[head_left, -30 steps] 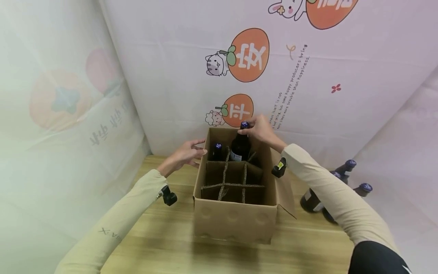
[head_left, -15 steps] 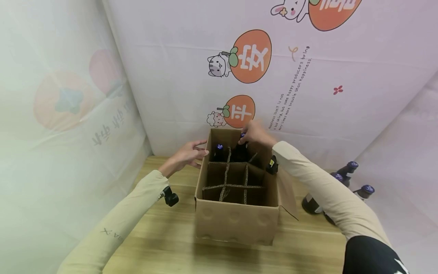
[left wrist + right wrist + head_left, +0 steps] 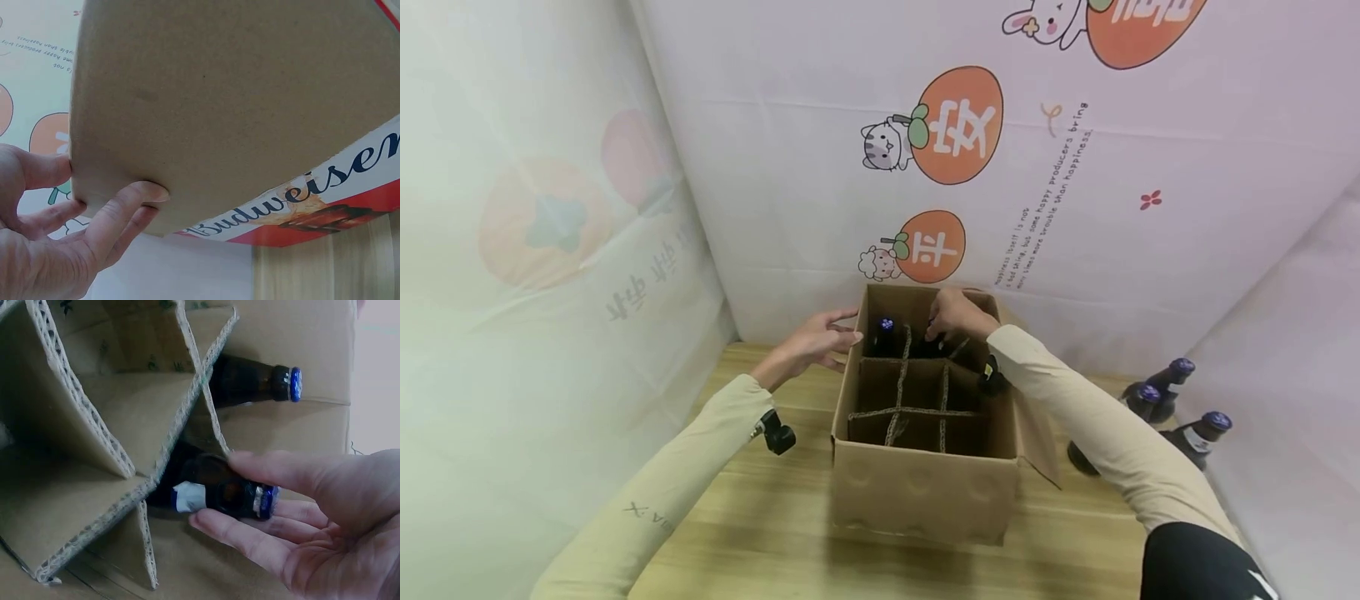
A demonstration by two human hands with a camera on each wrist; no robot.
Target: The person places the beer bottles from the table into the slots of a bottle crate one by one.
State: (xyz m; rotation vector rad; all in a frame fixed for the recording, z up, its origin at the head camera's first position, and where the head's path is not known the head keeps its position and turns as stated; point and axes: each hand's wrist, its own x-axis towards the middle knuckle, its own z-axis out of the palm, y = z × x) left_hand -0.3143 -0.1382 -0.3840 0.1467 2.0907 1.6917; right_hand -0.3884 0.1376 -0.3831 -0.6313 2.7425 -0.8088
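Note:
My right hand reaches into the back right compartment of a cardboard box. In the right wrist view its thumb and fingers are around the neck of a dark beer bottle with a blue cap. Another capped beer bottle stands in the back left compartment. With fingers extended, my left hand touches the outside of the box at its far left corner; the left wrist view shows fingertips against the cardboard. The bottle's lower body is hidden inside the box.
Corrugated dividers split the box; the one at back right is bent. A flap hangs out on the right. Several more beer bottles stand on the wooden table at right, partly behind my right sleeve. Printed cloth walls close in the back and sides.
My right hand has moved down into the box, lowering the beer bottle deep into the back right compartment. The left hand keeps its place at the box's side.

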